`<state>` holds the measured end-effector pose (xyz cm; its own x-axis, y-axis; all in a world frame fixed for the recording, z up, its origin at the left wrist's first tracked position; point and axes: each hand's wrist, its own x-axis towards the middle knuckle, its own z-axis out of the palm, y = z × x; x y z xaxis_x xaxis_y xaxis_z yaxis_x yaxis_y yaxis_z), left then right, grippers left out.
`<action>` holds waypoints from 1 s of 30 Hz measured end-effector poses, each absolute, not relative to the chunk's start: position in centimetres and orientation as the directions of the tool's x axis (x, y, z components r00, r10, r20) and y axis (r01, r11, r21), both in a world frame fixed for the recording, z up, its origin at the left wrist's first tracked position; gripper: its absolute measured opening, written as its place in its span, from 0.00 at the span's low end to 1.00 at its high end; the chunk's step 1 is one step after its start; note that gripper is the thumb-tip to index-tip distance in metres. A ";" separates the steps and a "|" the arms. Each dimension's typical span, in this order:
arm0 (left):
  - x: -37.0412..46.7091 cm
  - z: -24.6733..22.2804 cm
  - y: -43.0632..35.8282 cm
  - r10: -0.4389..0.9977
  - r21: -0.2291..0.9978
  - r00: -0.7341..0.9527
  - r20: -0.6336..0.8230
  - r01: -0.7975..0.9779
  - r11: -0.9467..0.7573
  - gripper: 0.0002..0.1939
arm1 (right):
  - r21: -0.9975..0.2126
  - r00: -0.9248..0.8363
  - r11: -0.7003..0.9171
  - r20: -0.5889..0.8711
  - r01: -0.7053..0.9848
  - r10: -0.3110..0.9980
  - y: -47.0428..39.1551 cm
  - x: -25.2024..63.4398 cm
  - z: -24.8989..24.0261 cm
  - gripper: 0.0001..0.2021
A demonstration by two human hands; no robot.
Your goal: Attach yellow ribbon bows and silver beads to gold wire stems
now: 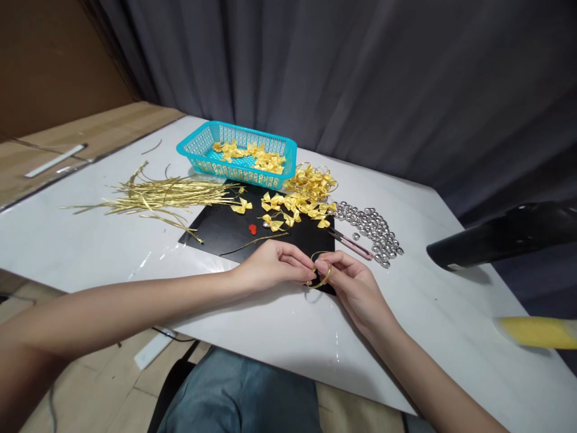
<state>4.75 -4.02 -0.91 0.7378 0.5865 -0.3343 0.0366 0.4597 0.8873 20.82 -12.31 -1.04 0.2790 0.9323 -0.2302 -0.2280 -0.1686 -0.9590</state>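
Observation:
Between my two hands is a gold cord (325,281) bent into a loop. My left hand (274,264) pinches one part of it with thumb and fingers, while my right hand (351,279) grips the other side. What exactly lies under the fingertips is too small to make out. Just beyond my hands, a black mat (216,231) carries several yellow ribbon bows (273,222), a single loose cord (256,240) and a small red piece (252,229). Tweezers with pinkish handles (354,245) lie at the mat's right edge.
A turquoise basket (238,173) with yellow bows stands at the back. Left of the mat lies a heap of gold cords (166,195). Silver bells or beads (376,231) spread to the right. A black cylinder (464,246) and a yellow object (536,332) are farther right.

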 end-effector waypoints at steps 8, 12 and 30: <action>4.7 -1.1 -4.0 0.586 0.890 0.740 -0.330 0.037 0.455 0.10 | -0.982 0.337 -0.140 -0.175 -0.124 0.925 -12.3 20.9 -1.3 0.16; 4.7 -1.4 -4.0 0.576 0.891 0.753 -0.318 0.029 0.453 0.10 | -0.987 0.345 -0.123 -0.150 -0.100 0.927 -12.3 20.8 -1.4 0.15; 4.7 -1.2 -4.1 0.579 0.892 0.748 -0.323 0.037 0.450 0.10 | -0.990 0.383 -0.107 -0.133 -0.088 0.914 -12.3 20.5 -1.0 0.15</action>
<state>4.69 -4.05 -1.24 0.7484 0.5791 -0.3232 0.0368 0.4503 0.8921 20.49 -12.31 -1.02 0.3829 0.9142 -0.1327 -0.0880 -0.1069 -0.9904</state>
